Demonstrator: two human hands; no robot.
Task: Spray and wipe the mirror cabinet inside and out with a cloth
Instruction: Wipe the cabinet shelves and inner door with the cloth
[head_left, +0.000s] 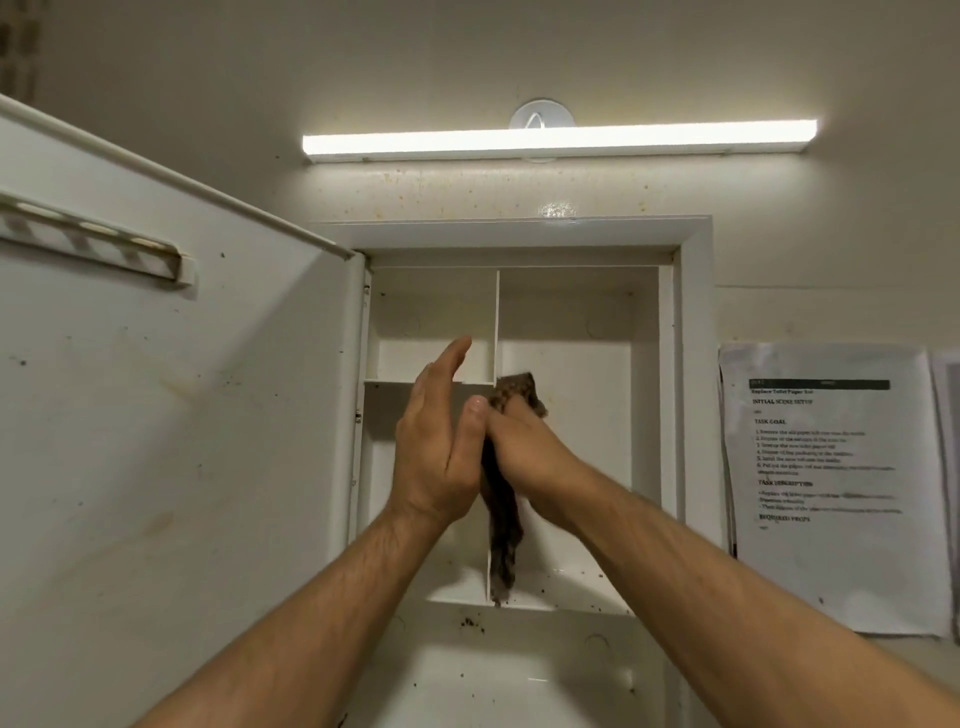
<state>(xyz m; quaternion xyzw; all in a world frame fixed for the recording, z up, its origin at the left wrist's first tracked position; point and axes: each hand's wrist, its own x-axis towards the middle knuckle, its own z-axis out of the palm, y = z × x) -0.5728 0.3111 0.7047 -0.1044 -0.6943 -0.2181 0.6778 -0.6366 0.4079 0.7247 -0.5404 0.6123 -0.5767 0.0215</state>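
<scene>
The white mirror cabinet (693, 364) is set into the wall with its door (156, 415) swung open to the left. Inside, a vertical divider and a small upper-left shelf (426, 382) split it into compartments. My right hand (524, 447) grips a brown cloth (504, 535) in front of the divider; one end sticks up above the fist, the rest hangs down. My left hand (441, 441) is held up with straight fingers, its thumb and palm pressed against the cloth and my right hand.
Dark specks of dirt lie on the lower shelf (566, 592) and on the ledge below it. A lit light bar (558, 141) hangs above the cabinet. Printed sheets (831, 488) are stuck to the wall at the right. A rail (93, 244) is fixed on the door's inside.
</scene>
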